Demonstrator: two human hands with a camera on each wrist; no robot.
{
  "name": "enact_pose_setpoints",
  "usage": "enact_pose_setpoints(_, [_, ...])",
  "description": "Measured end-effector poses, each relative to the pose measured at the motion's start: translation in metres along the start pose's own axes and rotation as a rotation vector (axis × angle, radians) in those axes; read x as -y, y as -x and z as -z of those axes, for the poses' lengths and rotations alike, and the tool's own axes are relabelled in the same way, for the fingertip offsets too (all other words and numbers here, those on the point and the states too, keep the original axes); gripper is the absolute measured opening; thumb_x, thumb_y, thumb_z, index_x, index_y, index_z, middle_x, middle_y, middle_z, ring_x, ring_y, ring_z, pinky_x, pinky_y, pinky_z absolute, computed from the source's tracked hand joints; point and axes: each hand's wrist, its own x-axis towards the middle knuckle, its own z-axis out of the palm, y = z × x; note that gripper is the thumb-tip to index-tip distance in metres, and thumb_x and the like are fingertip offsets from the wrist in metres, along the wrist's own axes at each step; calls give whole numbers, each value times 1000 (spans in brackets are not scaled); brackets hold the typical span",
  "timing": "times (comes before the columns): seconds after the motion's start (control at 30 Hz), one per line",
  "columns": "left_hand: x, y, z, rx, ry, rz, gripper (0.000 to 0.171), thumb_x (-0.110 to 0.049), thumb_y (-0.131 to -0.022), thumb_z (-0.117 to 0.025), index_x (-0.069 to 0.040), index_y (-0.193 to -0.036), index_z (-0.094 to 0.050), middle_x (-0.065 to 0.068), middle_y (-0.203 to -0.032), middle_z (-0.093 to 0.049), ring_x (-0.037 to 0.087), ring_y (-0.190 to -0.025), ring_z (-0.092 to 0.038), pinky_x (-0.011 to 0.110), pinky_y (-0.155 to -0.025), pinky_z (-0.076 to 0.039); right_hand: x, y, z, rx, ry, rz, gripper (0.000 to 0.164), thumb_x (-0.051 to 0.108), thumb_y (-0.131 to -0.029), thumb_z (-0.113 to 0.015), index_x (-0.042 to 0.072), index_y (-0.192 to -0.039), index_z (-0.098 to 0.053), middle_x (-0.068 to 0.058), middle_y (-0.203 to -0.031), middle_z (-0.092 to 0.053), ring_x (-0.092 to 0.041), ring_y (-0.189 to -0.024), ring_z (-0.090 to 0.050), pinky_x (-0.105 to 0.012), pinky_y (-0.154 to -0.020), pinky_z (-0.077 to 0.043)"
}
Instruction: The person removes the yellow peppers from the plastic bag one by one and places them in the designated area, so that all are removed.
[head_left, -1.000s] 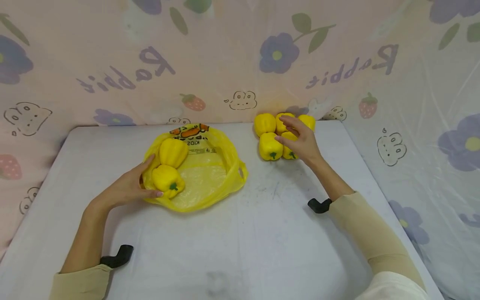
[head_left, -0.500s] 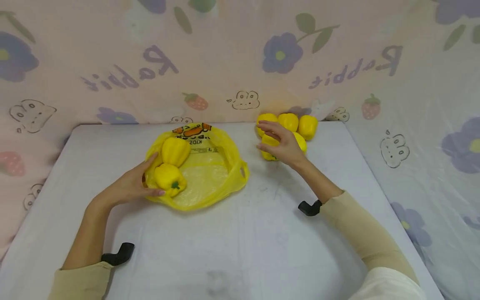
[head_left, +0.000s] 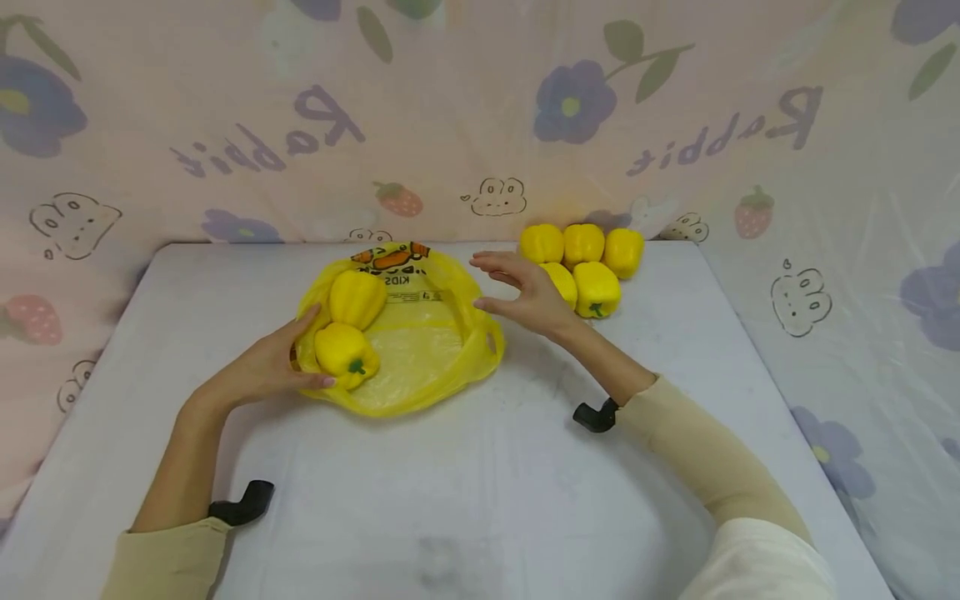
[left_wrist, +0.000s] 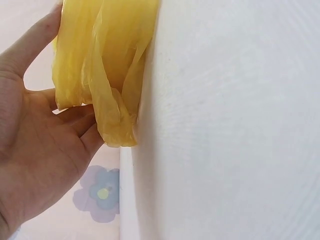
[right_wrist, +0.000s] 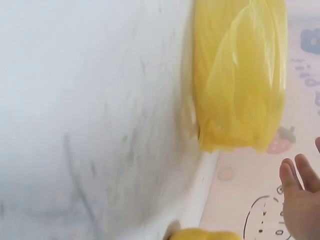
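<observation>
A yellow plastic bag (head_left: 420,358) lies on the table with its mouth spread wide. Inside, along its left wall, are two yellow bell peppers, one showing its side (head_left: 357,300), the nearer one (head_left: 341,350) showing a green stem. My left hand (head_left: 258,367) grips the bag's left side, thumb at the near rim; in the left wrist view its fingers pass behind the yellow film (left_wrist: 105,60). With nothing held, my right hand (head_left: 528,296) hovers by the bag's right rim, its fingers relaxed and apart from the thumb.
Several more yellow bell peppers (head_left: 597,287) stand grouped at the back right of the white-covered table (head_left: 480,500), partly behind the right hand. A printed curtain (head_left: 450,108) hangs right behind the table's far edge and down its right side.
My right hand has moved left, from over the pepper group to the bag's right rim. My left hand stays at the bag, and the peppers keep their places.
</observation>
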Motion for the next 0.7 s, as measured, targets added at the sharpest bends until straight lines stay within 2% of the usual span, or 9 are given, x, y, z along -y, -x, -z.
enact_pose_setpoints(0.4, [-1, 0, -2, 7, 11, 3, 120, -44, -79, -83, -9, -160, -2, 26, -162, -10, 48, -147, -12, 67, -114, -15, 1, -14, -33, 129, -4, -21, 55, 16, -88, -77, 7, -138, -56, -3, -143, -53, -25, -131, -51, -33, -110, -41])
enact_pose_setpoints(0.53, [0, -1, -2, 3, 4, -2, 120, -44, -79, -83, -10, -160, -2, 26, -162, -11, 47, -147, -13, 66, -114, -16, 3, -20, -45, 151, -35, -44, 56, 15, -88, -77, 7, -140, -55, -3, -143, -53, -19, -130, -51, -34, -110, -41])
enact_pose_setpoints(0.7, [-1, -3, -3, 6, 13, -2, 120, -44, -79, -83, -10, -160, -1, 26, -162, -11, 48, -147, -13, 67, -114, -16, 5, -25, -61, 188, -52, -77, 59, 17, -88, -78, 9, -141, -55, -4, -142, -53, -23, -128, -52, -32, -110, -41])
